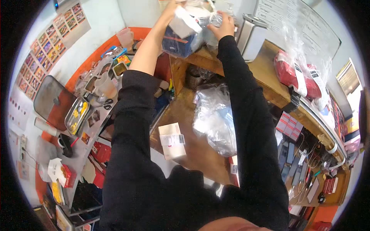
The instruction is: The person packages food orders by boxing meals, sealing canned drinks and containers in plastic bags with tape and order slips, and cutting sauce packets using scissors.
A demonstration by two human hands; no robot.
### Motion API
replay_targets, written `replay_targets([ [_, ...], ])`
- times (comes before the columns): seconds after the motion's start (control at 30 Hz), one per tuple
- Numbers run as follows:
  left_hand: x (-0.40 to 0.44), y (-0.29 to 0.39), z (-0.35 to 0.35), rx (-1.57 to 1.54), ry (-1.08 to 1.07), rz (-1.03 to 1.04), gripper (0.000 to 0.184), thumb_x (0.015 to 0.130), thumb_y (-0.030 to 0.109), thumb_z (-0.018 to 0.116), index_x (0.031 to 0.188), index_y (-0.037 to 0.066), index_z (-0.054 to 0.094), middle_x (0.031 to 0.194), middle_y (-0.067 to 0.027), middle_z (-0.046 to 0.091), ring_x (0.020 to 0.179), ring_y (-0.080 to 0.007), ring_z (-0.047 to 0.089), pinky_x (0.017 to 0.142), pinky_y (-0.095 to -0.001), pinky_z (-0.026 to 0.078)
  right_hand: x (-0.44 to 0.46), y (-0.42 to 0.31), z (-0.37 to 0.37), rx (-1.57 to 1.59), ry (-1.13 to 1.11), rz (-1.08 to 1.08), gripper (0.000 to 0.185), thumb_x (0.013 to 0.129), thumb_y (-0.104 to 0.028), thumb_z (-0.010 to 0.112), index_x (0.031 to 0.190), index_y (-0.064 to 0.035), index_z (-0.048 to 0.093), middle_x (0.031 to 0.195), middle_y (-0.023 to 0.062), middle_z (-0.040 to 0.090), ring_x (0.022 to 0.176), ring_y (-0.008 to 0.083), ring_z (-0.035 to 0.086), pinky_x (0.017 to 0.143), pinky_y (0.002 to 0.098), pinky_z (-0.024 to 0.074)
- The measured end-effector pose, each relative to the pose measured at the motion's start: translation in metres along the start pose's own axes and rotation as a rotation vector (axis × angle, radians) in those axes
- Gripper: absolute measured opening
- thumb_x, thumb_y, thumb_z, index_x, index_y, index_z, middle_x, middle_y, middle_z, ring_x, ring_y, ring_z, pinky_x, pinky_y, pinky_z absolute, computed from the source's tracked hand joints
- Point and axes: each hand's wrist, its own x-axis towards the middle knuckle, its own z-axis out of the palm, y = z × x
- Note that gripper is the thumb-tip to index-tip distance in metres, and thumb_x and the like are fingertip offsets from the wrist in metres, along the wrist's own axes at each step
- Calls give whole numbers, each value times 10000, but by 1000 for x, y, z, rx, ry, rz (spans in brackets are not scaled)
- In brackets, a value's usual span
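Note:
At the top of the head view, a clear plastic bag (198, 36) with dark blue contents hangs between my hands. A white paper slip (186, 22), blurred, covers part of its front. My right hand (224, 26) pinches the bag's gathered top on the right side. Up against the frame's upper edge, my left hand (175, 5) grips the bag's upper left; its fingers are partly cut off and smeared. Below, on the brown surface, lie a cream box with a label (172, 141) and a heap of clear plastic bags (216, 119).
A silver-and-white dispenser (252, 37) stands right of my right hand on the wooden counter (266, 69). Farther right are red packages in clear bags (296, 75). The left-hand table holds a tray with yellow food (77, 115), a jug (105, 86) and scissors (108, 104).

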Motion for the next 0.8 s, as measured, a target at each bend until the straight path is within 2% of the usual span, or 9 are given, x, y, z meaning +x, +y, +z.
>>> replay_targets([
  [0.17, -64, 4, -32, 333, 181, -73, 243, 740, 168, 488, 912, 0, 527, 887, -129, 548, 776, -213, 521, 671, -319, 415, -27, 15, 0, 16, -53, 66, 815, 569, -360, 717, 1173, -17, 291, 1116, 237, 385, 1024, 337, 405, 871, 385, 344],
  [0.23, -91, 13, -39, 568, 48, 52, 267, 714, 195, 531, 928, 36, 538, 994, -143, 499, 886, -264, 480, 726, -368, 397, -44, 5, -7, 104, -96, 105, 878, 583, -397, 700, 1214, -12, 226, 1156, 267, 328, 1072, 374, 348, 905, 397, 305],
  [0.33, -140, 94, -21, 1029, -259, 319, 489, 602, 274, 668, 1060, 190, 520, 1296, -108, 249, 1203, -356, 183, 900, -562, 229, -64, 1, -7, 207, -196, 170, 1006, 599, -477, 657, 1282, -30, 70, 1236, 301, 203, 1152, 402, 248, 960, 405, 232],
  [0.37, -151, 93, -23, 1051, -321, 177, 671, 495, 319, 728, 1116, 290, 476, 1344, -42, 127, 1241, -348, -3, 897, -646, 75, -66, 3, -5, 185, -196, 146, 1015, 596, -478, 659, 1285, -32, 62, 1241, 300, 193, 1156, 400, 244, 961, 406, 230],
  [0.4, -160, 82, -25, 1023, -283, 122, 906, 456, 355, 753, 1240, 243, 312, 1338, -111, 105, 1237, -353, 25, 940, -588, 95, -70, 4, -2, 171, -199, 129, 1025, 592, -480, 662, 1287, -34, 54, 1247, 299, 183, 1159, 399, 241, 963, 407, 227],
  [0.5, -188, 23, -37, 643, -75, -82, 1253, 419, 370, 790, 1276, 53, -66, 1316, -228, -44, 1236, -330, 27, 1006, -411, 113, -67, 5, -2, 128, -223, 95, 1178, 483, -456, 736, 1277, 11, 2, 1263, 282, 184, 1171, 377, 236, 967, 371, 236],
  [0.57, -201, 5, -30, 358, -59, -144, 1243, 420, 249, 812, 1277, 55, -68, 1330, -188, 23, 1234, -273, 99, 1008, -369, 124, -68, 5, -6, 21, -230, -60, 1247, 431, -433, 779, 1265, 44, -17, 1248, 296, 220, 1145, 352, 303, 950, 352, 277],
  [0.67, -204, 5, -11, 106, -19, -211, 1240, 425, 175, 814, 1276, 56, -78, 1317, -186, 126, 1223, -253, 163, 1002, -357, 153, -67, 3, -9, 55, -317, -75, 1339, 390, -457, 782, 1244, 59, -110, 1278, 297, 137, 1194, 336, 219, 980, 341, 222],
  [0.8, -204, -3, 3, 377, 167, -194, 1111, 490, 178, 775, 1272, -8, 8, 1293, -247, 149, 1211, -307, 198, 984, -407, 173, -68, 5, 0, 14, -331, -71, 1373, 376, -490, 776, 1228, 78, -139, 1279, 312, 78, 1211, 354, 154, 994, 352, 177],
])
